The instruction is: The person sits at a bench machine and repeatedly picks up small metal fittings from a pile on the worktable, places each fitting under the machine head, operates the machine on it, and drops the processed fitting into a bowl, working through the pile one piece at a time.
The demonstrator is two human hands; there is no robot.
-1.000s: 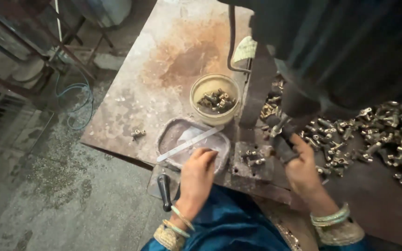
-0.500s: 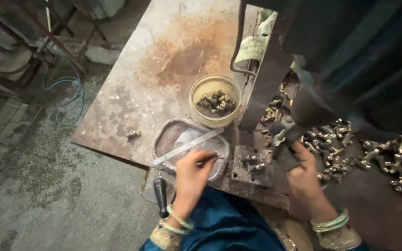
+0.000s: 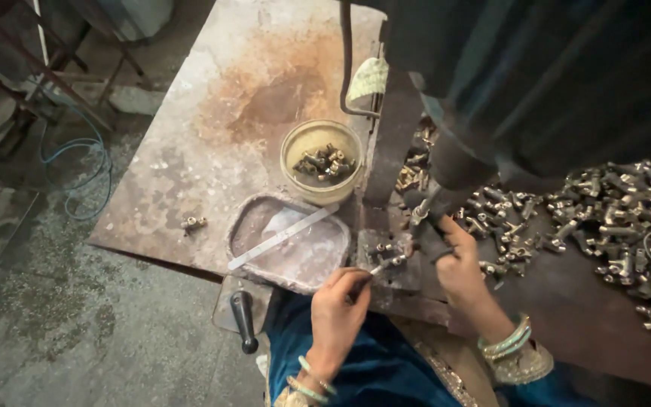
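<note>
1. Brass fitting (image 3: 395,261), small and dull, sits on the steel block (image 3: 386,260) under the press, at the near edge of the worktop (image 3: 190,151).
2. My left hand (image 3: 338,313) reaches to it from below, fingers (image 3: 356,280) pinched narrow on a thin pin (image 3: 378,267) whose tip touches the fitting.
3. My right hand (image 3: 457,260) is just beside the block on its right, fingers curled shut around the dark lever (image 3: 425,226) that comes down from the press head (image 3: 453,162).
4. Both wrists wear bangles (image 3: 510,343); blue cloth lies below them.
5. Left of the block lies a shallow grey tray (image 3: 246,226), with a flat metal strip (image 3: 280,237) slanting across it.
6. Behind the tray stands a round cream bowl (image 3: 295,169) holding a few more fittings.
7. One loose fitting (image 3: 194,223) lies alone on the worktop, well left of the tray.
8. A black handle (image 3: 244,320) sticks out below the tray, over the worktop's edge.
9. A heap of fittings (image 3: 612,226) spreads over the right side, well apart from the bowl.
10. A rust-brown stain (image 3: 265,98) marks the far worktop, and a blue hose (image 3: 77,181) loops on the floor to the left.
</note>
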